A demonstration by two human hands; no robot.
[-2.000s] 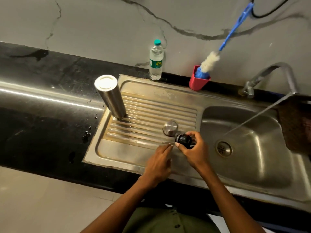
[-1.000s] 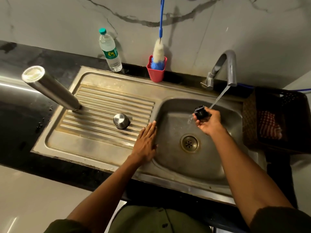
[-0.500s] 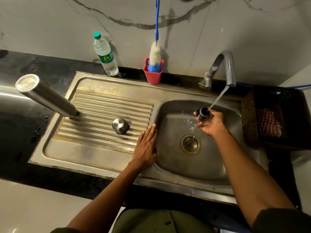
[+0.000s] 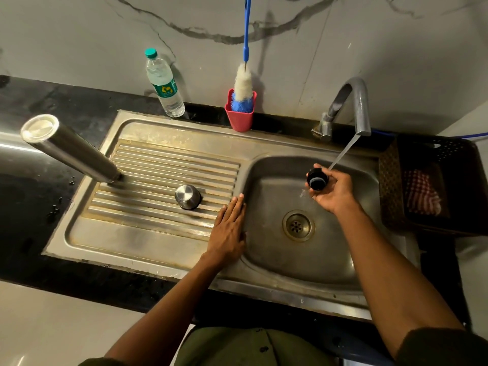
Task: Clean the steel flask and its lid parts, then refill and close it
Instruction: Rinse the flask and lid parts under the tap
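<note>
The steel flask (image 4: pixel 71 150) stands upside down at the left end of the ribbed drainboard (image 4: pixel 148 233). A steel cap (image 4: pixel 187 196) sits mouth down on the ribs nearer the middle. My right hand (image 4: pixel 334 191) grips the black stopper (image 4: pixel 317 179) over the sink basin (image 4: pixel 277 260), just beside the stream of water from the tap (image 4: pixel 355 107). My left hand (image 4: pixel 228 229) lies flat with straight fingers on the ridge between drainboard and basin.
A water bottle (image 4: pixel 165 84) with a green cap and a red cup (image 4: pixel 240 116) holding a blue-handled bottle brush (image 4: pixel 244 80) stand at the back wall. A dark basket (image 4: pixel 433 186) with a checked cloth sits right of the sink. The drain (image 4: pixel 298 225) is below my right hand.
My right hand carried the stopper from the drainboard to the running tap and now turns it beside the stream. My left hand settled flat on the sink ridge and stays there.
</note>
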